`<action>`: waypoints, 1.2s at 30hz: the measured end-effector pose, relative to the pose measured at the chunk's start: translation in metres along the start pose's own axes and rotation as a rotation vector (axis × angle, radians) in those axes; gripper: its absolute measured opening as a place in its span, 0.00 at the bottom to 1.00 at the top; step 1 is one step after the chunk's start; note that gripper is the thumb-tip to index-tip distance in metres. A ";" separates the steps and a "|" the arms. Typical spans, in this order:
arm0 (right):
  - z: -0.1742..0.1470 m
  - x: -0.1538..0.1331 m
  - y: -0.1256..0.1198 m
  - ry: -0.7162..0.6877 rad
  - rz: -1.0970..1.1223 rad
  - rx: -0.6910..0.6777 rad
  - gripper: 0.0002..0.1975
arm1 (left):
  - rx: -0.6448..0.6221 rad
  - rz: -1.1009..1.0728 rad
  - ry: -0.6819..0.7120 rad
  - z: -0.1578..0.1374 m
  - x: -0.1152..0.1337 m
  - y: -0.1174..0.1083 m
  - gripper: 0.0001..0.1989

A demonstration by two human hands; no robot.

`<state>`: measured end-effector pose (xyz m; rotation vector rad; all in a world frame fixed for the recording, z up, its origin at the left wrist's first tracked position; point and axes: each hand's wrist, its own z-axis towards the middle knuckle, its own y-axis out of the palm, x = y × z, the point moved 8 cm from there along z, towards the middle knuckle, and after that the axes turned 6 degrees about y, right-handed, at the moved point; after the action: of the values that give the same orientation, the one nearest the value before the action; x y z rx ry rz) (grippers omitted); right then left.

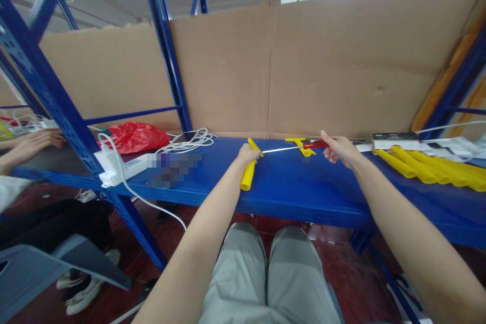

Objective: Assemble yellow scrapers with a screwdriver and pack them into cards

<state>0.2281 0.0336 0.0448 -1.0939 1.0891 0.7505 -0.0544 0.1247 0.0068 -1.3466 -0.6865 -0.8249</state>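
The left hand [248,154] is gripping a yellow plastic tube [247,178], its fingers wrapping around the middle, just above the blue metal worktop [292,187]. The right hand [337,149] is closing on the end of a red-handled screwdriver [313,145], whose slim metal shaft is pointing left, its tip meeting the tube's side. Behind the handle, a yellow T-shaped piece [306,152] is lying on the worktop. Farther right, several yellow tubes [427,169] are resting side by side; far left, a crumpled red plastic bag [134,136] is sitting beside white cables [197,139].

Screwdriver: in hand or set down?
In hand: the right hand holds the screwdriver by its red handle, shaft toward the left hand.
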 end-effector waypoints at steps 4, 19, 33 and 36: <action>0.001 0.003 0.002 0.039 0.022 -0.063 0.17 | 0.005 0.005 0.002 0.001 -0.001 -0.001 0.02; 0.002 -0.012 0.000 -0.174 0.036 0.002 0.23 | 0.003 0.001 0.008 -0.001 0.001 -0.001 0.03; -0.001 -0.017 0.004 -0.286 -0.020 -0.091 0.23 | 0.028 0.023 0.007 0.005 -0.003 -0.002 0.02; 0.000 -0.017 0.003 -0.277 -0.123 -0.042 0.23 | 0.031 0.029 0.007 0.005 -0.003 -0.002 0.03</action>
<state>0.2200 0.0351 0.0602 -1.0466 0.7680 0.8025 -0.0577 0.1303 0.0059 -1.3228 -0.6704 -0.7927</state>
